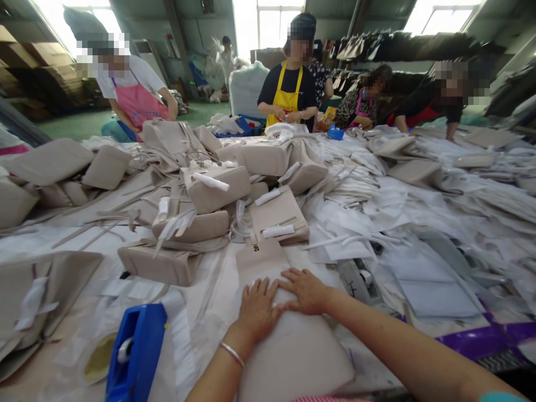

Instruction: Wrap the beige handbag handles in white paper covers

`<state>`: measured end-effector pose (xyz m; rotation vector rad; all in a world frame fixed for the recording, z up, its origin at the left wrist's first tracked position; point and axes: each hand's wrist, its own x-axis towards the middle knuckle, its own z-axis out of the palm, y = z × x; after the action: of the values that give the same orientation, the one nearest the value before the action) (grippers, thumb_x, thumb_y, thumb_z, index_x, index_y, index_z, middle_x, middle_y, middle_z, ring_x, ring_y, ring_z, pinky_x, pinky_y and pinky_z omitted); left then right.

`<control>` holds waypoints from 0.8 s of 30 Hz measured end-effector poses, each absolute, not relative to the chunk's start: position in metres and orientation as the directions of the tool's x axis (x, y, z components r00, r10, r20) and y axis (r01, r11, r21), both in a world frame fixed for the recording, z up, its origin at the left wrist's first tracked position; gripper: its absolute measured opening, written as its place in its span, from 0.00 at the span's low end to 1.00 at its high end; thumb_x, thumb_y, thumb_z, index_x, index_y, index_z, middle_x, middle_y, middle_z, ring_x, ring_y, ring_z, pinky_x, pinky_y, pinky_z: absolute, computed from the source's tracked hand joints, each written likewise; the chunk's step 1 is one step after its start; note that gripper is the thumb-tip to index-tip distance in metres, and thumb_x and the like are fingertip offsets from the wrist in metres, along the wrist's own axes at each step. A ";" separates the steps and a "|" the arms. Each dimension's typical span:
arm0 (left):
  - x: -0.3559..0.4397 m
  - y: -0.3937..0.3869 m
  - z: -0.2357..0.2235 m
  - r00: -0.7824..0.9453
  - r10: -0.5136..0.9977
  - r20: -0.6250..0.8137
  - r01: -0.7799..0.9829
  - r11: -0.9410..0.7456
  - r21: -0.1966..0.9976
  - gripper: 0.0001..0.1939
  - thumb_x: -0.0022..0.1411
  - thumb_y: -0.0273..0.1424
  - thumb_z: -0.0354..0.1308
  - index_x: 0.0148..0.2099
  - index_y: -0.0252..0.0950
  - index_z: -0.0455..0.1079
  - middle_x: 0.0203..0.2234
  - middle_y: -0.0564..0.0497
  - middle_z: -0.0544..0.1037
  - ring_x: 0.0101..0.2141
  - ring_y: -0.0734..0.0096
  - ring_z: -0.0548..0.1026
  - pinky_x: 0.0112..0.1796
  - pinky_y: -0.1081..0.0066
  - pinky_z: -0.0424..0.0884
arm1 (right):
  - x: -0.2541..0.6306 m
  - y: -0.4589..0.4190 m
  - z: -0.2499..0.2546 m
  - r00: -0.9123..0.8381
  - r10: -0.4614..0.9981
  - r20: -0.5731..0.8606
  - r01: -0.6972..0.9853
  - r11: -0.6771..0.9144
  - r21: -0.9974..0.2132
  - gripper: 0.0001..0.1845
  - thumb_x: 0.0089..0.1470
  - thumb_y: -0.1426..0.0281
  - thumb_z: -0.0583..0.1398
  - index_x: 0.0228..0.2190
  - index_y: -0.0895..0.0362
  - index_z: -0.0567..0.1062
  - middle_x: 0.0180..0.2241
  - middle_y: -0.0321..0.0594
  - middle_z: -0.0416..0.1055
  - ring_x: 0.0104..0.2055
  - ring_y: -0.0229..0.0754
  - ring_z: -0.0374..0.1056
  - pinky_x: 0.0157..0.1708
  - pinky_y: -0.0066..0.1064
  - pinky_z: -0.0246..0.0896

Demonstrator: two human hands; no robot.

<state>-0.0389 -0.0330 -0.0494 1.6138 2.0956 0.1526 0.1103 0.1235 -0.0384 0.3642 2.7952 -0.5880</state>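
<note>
A beige handbag (293,357) lies flat in front of me, with a thin white sheet over part of it. My left hand (257,310), a silver bracelet on its wrist, presses on it with fingers spread. Beside it my right hand (304,290) also rests flat, fingers apart, the two hands nearly touching. Just beyond the fingertips shows a beige flap (262,257) with a small gold-coloured clasp (256,247); whether it belongs to the same bag I cannot tell.
A blue tape dispenser (140,349) stands at my left. Beige bags (220,187) are heaped ahead. White wrapping sheets (360,201) cover the right side, near a folded white stack (435,279). Across the table work several people, one in a yellow apron (288,92).
</note>
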 end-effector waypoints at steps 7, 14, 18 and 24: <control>-0.040 -0.030 -0.047 -0.155 0.939 -0.307 0.884 0.270 0.380 0.35 0.61 0.53 0.46 0.68 0.50 0.49 0.68 0.44 0.54 0.65 0.41 0.51 0.60 0.36 0.46 | 0.107 0.143 -0.016 -0.893 0.380 -0.241 0.433 0.872 -0.228 0.31 0.60 0.55 0.53 0.59 0.60 0.65 0.64 0.54 0.55 0.65 0.62 0.49 0.59 0.56 0.49; -0.040 -0.027 -0.045 -0.117 0.960 -0.256 0.887 0.217 0.408 0.31 0.62 0.52 0.46 0.65 0.53 0.57 0.66 0.47 0.57 0.65 0.44 0.53 0.60 0.36 0.47 | 0.073 0.109 -0.024 -0.978 0.177 -0.111 0.207 0.891 -0.403 0.27 0.61 0.57 0.54 0.57 0.59 0.67 0.60 0.50 0.62 0.63 0.56 0.54 0.60 0.48 0.51; -0.046 -0.032 -0.049 -0.138 0.951 -0.278 0.850 0.258 0.459 0.37 0.61 0.50 0.49 0.69 0.45 0.49 0.67 0.45 0.55 0.66 0.49 0.50 0.63 0.41 0.46 | 0.081 0.113 -0.049 -0.944 0.216 -0.250 0.308 0.851 -0.425 0.33 0.61 0.53 0.52 0.61 0.58 0.62 0.63 0.50 0.59 0.64 0.57 0.53 0.60 0.54 0.48; -0.048 -0.036 -0.048 -0.105 0.951 -0.290 0.840 0.241 0.486 0.32 0.63 0.48 0.46 0.67 0.47 0.52 0.67 0.48 0.56 0.66 0.48 0.50 0.62 0.38 0.45 | 0.083 0.126 -0.051 -0.939 0.163 -0.305 0.278 0.879 -0.388 0.28 0.61 0.57 0.51 0.59 0.55 0.65 0.63 0.49 0.59 0.64 0.58 0.53 0.58 0.55 0.50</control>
<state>-0.0483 -0.0359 -0.0483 1.6310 1.9762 0.2672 0.0830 0.1260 -0.0511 0.3328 2.7856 -0.6319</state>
